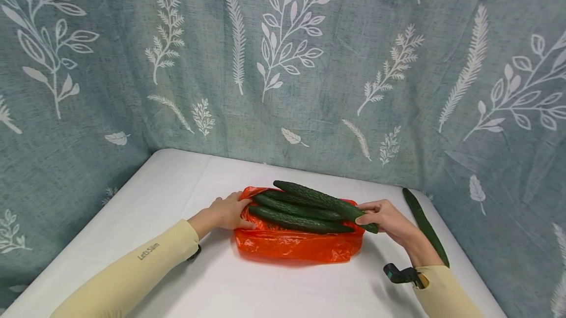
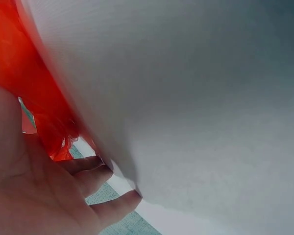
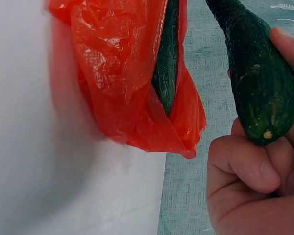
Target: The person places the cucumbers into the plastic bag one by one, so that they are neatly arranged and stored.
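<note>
My right hand [image 1: 389, 219] grips the near end of a dark green cucumber [image 1: 318, 196], thumb on one side and fingers on the other. This cucumber slants above a red plastic bag [image 1: 296, 246], where more cucumbers [image 1: 294, 219] lie side by side in the open mouth. In the right wrist view, the blunt end of the held cucumber [image 3: 264, 98] points toward the camera. At the bag's left end, my left hand [image 1: 227, 211] touches the rim with thumb and index finger spread. Its other fingers [image 2: 115, 208] extend down by the table in the left wrist view.
Another cucumber [image 1: 426, 227] lies by itself along the right side of the white table [image 1: 283, 288]. Grey-green curtains [image 1: 212, 62] with white leaf patterns stand behind the table and at both sides.
</note>
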Action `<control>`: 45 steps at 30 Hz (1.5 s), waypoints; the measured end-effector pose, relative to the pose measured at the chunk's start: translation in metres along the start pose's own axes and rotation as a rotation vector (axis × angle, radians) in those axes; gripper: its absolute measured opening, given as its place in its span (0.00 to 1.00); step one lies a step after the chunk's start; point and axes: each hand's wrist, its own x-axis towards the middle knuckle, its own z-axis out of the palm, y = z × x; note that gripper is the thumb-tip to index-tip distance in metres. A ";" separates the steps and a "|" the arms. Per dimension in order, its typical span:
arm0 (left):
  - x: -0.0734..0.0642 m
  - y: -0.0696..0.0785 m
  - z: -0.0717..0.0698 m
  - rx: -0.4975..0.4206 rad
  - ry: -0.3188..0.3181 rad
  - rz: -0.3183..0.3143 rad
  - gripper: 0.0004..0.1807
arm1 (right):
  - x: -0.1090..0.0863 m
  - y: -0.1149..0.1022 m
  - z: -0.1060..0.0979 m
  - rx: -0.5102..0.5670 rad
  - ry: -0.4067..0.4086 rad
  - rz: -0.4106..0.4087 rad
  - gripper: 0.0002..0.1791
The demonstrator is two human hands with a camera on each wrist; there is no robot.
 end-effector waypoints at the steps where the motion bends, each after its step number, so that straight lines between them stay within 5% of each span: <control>1: 0.000 0.000 0.001 0.003 -0.001 0.001 0.48 | 0.001 0.001 0.001 -0.005 -0.006 0.003 0.32; 14: 0.004 0.001 0.007 -0.007 -0.009 -0.004 0.49 | 0.018 0.000 0.009 -0.049 -0.102 0.005 0.31; 28: 0.002 0.004 0.003 -0.005 -0.011 -0.005 0.50 | 0.041 -0.007 0.014 -0.129 -0.070 0.039 0.31; 45: 0.005 0.000 -0.001 0.037 0.032 0.012 0.47 | 0.067 -0.017 0.019 -0.233 -0.114 -0.041 0.29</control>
